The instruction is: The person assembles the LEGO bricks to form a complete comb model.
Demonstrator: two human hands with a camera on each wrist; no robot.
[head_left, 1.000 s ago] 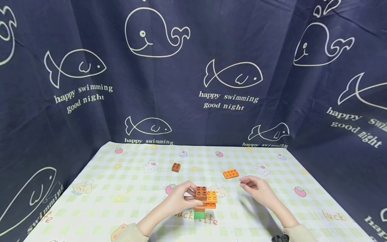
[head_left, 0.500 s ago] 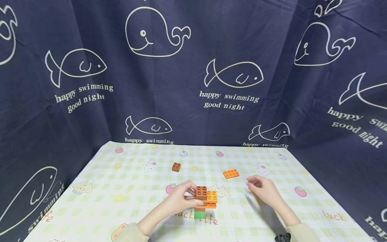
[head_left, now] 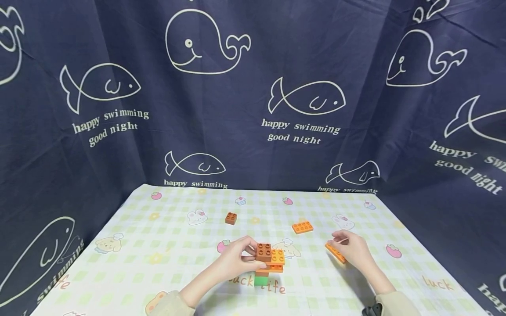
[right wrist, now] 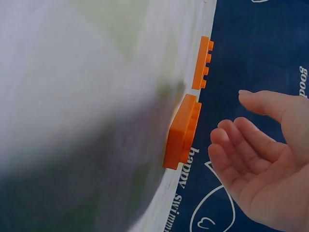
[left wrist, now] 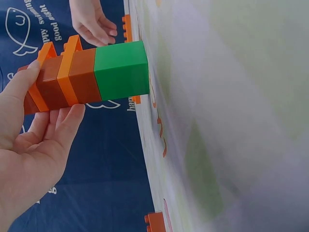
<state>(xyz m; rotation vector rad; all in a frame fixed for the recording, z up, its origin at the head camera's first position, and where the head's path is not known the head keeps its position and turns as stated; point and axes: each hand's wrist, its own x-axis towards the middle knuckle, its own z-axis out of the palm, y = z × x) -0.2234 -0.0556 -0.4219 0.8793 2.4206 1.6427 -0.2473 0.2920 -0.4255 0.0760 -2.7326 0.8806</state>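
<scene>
My left hand (head_left: pixel 237 262) grips a tower of toy building bricks (head_left: pixel 263 252), thumb on one side and fingers on the other. In the left wrist view, the tower has a green brick (left wrist: pixel 123 70) at its base, with brown bricks and thin orange plates above it. The plates jut out to one side. My right hand (head_left: pixel 353 248) hovers over an orange studded plate (head_left: pixel 335 253) on the table. In the right wrist view, its loosely curled fingers (right wrist: pixel 251 145) are apart from that plate and hold nothing.
Another orange plate (head_left: pixel 302 227) lies farther back, left of my right hand. A small brown brick (head_left: pixel 231 218) sits at the back, left of centre. The checked tablecloth (head_left: pixel 158 237) meets a dark blue curtain (head_left: pixel 245 131) behind and at both sides.
My right hand has shifted to the right, away from the back orange plate. The orange plate below it, mostly hidden before, now shows. My left hand and the tower stay put.
</scene>
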